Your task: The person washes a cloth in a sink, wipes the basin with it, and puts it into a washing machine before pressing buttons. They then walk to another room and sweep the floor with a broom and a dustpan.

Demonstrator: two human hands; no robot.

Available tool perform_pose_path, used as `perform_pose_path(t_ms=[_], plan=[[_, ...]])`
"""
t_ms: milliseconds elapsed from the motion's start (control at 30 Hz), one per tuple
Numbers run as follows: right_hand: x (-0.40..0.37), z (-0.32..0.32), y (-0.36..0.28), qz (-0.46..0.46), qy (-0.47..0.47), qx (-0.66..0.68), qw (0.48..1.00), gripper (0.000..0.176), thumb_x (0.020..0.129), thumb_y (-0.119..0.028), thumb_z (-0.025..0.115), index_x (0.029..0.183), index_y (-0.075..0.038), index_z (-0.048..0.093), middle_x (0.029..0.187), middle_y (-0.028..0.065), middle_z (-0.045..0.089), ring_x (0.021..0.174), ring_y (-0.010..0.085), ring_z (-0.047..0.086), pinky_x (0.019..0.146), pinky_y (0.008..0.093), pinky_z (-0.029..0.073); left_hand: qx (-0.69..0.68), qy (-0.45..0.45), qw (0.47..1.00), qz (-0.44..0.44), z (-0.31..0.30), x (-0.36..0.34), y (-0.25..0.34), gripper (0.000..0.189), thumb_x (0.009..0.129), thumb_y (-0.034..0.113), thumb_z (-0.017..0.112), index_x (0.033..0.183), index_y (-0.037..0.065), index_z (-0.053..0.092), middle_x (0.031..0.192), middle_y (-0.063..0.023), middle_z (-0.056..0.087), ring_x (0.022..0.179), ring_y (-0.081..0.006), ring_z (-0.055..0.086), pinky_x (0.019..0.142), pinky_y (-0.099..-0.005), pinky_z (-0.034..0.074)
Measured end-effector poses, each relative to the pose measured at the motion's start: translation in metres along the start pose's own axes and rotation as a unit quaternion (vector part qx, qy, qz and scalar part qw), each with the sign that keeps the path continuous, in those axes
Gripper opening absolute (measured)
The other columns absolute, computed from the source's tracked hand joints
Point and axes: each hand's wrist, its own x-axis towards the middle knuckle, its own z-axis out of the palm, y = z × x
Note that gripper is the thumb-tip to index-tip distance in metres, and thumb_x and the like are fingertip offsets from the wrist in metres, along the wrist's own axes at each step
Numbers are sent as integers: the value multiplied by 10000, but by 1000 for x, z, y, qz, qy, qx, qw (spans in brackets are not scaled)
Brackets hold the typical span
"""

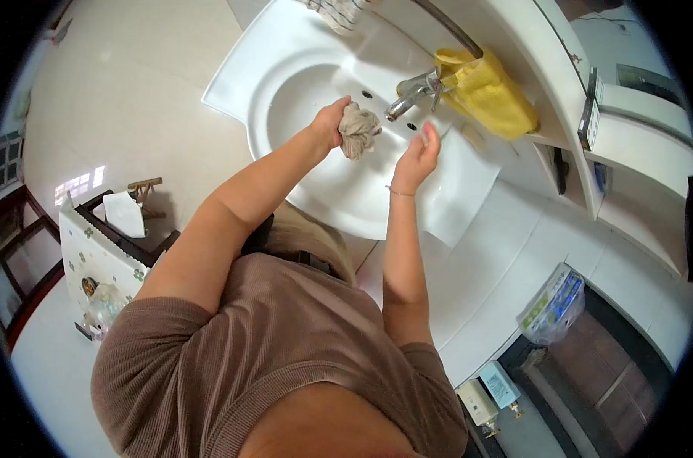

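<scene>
My left hand is closed on a crumpled greyish-beige cloth, held bunched up above the basin of the white sink. To the right, my right hand is raised over the sink's edge, just below the chrome faucet. Its fingers look loosely extended and hold nothing, though the fingertips are slightly blurred. A gap separates this hand from both the cloth and the faucet. No water stream shows under the spout.
A yellow cloth hangs behind the faucet, and a striped cloth lies at the sink's far edge. White shelving rises at the right. A plastic-wrapped package and two small boxes are lower right. A patterned-cloth table stands left.
</scene>
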Motion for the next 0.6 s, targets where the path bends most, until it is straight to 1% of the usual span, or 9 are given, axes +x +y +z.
perform_pose_path(t_ms=[33,67,133,233,300,367,500,567,600], plan=[[6,-2,-15,-89,8,-5,996,287,814,-13,454,1091,34,518,1174,155,498,1088,271,483,918,356,393,3,-1,1000,-1,2,-2,0,452,928,358,313,1146,-24,419,1112,-204,521,1009,-374,530,907,-491,410],[13,-2,-29,-89,11,-4,996,287,814,-13,454,1091,34,518,1174,155,498,1088,271,483,918,356,393,-12,13,1000,19,6,-5,2,454,928,357,315,1149,-25,420,1126,-201,517,1025,-362,523,916,-487,403],[26,0,-47,-222,11,-41,974,323,816,9,426,1130,44,495,1231,181,463,1150,319,431,963,383,351,-29,20,999,35,8,-7,5,437,929,358,317,1130,-11,441,1120,-175,527,1031,-323,521,934,-470,390],[41,5,-41,-277,-45,-112,953,322,814,2,441,1129,47,492,1240,189,454,1162,344,415,970,401,344,-37,14,998,56,8,-8,4,410,929,354,321,1103,8,457,1090,-157,540,999,-313,531,923,-459,397],[38,6,-34,-283,-39,-113,952,341,789,18,468,1128,46,494,1239,194,452,1170,355,404,970,409,344,-41,10,997,60,8,-13,5,402,928,354,322,1091,15,463,1078,-151,544,986,-310,536,912,-456,405],[36,4,-23,-354,-37,-187,916,385,762,37,490,1147,42,481,1256,195,437,1179,358,396,979,408,338,-45,5,997,63,8,-20,6,393,928,355,323,1079,23,470,1067,-144,548,973,-306,540,901,-454,412],[27,3,-13,-348,-48,-172,920,437,733,60,500,1169,39,465,1276,196,414,1190,355,384,991,409,329,-61,-28,997,36,7,-30,8,382,923,356,345,1069,31,480,1058,-147,558,968,-307,545,890,-463,418],[23,3,-14,-313,-60,-126,940,486,744,38,485,1223,41,404,1288,192,396,1199,337,377,982,390,341,-57,-39,997,22,6,-40,8,366,921,353,362,1067,40,483,1056,-145,564,962,-306,548,885,-476,418],[14,3,-12,-311,-53,-124,941,486,744,38,485,1223,41,404,1288,192,396,1199,337,377,982,390,341,-38,-32,999,14,10,-48,8,349,920,352,364,1021,48,501,1019,-141,574,926,-304,559,864,-472,431]])
